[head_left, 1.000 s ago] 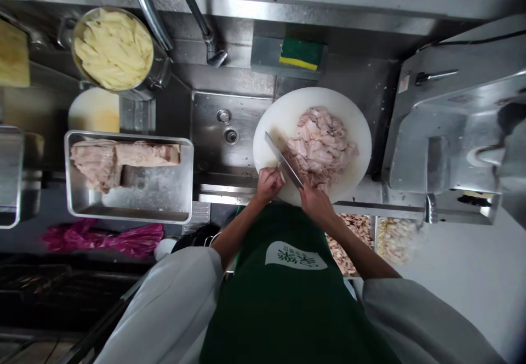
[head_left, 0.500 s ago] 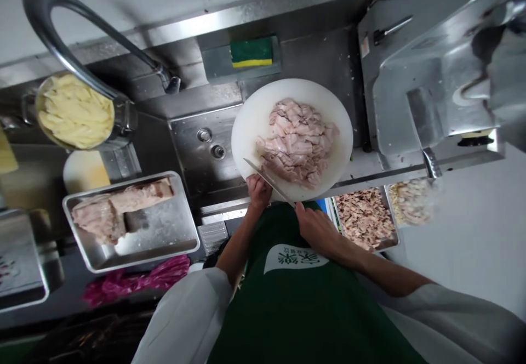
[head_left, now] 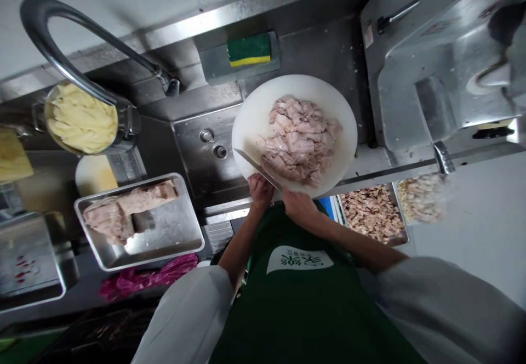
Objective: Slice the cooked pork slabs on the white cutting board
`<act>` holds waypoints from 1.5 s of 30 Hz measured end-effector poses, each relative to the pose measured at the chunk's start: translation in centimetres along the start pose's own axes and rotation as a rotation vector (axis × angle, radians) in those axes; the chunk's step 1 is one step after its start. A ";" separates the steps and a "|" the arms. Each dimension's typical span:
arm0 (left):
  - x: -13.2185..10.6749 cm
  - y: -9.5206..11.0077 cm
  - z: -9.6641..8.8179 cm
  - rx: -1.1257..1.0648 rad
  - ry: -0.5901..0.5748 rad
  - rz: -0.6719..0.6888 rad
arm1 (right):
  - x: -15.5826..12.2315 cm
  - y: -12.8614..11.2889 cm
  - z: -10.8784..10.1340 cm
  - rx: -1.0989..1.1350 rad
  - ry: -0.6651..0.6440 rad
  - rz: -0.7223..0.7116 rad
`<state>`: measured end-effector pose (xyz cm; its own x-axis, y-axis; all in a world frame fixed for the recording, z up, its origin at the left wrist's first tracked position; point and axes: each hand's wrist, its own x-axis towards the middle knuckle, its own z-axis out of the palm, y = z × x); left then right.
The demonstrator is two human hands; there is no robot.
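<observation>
- Nearest the body, above the green apron, the right hand sits at the board's six o'clock edge. Its fingers are clamped round the handle of a knife, and the blade points toward ten o'clock.
- Just beside it, at nine o'clock of that hand, the left hand rests on the rim with fingers curled in together, close to the blade — what lies under them cannot be told.
- On the round white cutting board, a heap of sliced pale meat fills the middle and the three o'clock half. The blade lies along the heap's seven o'clock side.
- At four o'clock of the board, lower down, are two containers of chopped meat.
- At eight o'clock, well apart, a steel tray holds uncut meat slabs, with a pink bag just below.
- Farther off — a sponge at twelve o'clock, a pot of yellow strips under the tap at nine, and a steel slicing machine at two.
</observation>
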<state>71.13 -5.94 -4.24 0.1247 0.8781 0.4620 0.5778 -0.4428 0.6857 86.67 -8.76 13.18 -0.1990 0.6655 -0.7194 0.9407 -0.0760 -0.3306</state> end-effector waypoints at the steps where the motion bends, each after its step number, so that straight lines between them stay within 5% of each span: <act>1: 0.0 0.0 0.0 0.004 0.009 0.005 | 1.7 -0.2 -0.2 0.003 0.019 -0.011; 5: -0.1 0.2 0.0 0.028 0.024 0.030 | 4.0 0.4 -0.6 -0.002 0.078 -0.025; 12: -0.8 -0.5 0.2 -0.047 -0.029 -0.070 | -3.7 0.9 0.8 -0.051 -0.016 0.035; 26: 0.4 0.3 -0.1 0.128 0.068 0.131 | -6.8 1.7 0.8 0.024 -0.165 0.077; 37: 0.3 0.3 -0.3 0.057 0.031 0.068 | -4.6 2.1 1.9 0.056 -0.121 0.051; 45: -0.1 0.1 0.0 0.033 0.038 -0.029 | 4.7 0.7 -0.7 0.085 0.060 -0.077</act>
<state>71.15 -6.10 -4.24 0.0771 0.8825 0.4639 0.6071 -0.4107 0.6803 86.56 -5.12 10.03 -0.2508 0.7150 -0.6526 0.8959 -0.0839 -0.4363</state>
